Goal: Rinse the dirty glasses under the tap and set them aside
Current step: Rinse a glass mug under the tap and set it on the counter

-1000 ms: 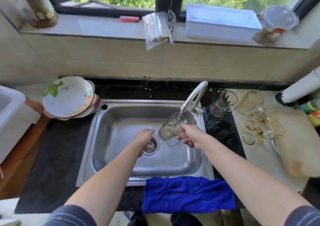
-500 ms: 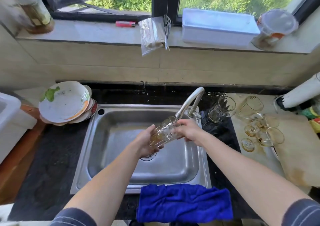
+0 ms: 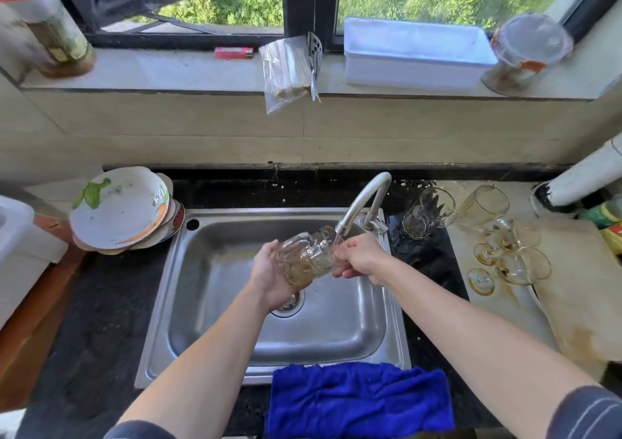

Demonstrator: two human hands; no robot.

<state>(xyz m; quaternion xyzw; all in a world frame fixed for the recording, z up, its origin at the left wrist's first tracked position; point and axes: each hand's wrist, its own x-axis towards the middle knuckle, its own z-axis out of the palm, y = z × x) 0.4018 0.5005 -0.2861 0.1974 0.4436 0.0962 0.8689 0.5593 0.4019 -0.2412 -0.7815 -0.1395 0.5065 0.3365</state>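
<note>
A patterned glass mug (image 3: 308,258) with brownish residue lies tilted on its side over the steel sink (image 3: 235,347), right under the spout of the tap (image 3: 361,203). My left hand (image 3: 271,277) cups its base from below and my right hand (image 3: 358,257) grips its mouth end. To the right of the tap a clear glass (image 3: 427,211) stands on the black counter, with a second glass (image 3: 484,206) beside it. Several amber-stained stemmed glasses (image 3: 511,257) lie on the pale counter further right.
A stack of dirty plates (image 3: 121,206) sits left of the sink. A blue cloth (image 3: 358,401) hangs over the sink's front edge. A cutting board (image 3: 585,290) lies at the right. On the windowsill stand a white box (image 3: 414,54), a bottle (image 3: 54,31) and a bag (image 3: 286,71).
My left hand rose from the drain and took hold of the mug's base. The mug was turned onto its side and lifted closer to the tap spout.
</note>
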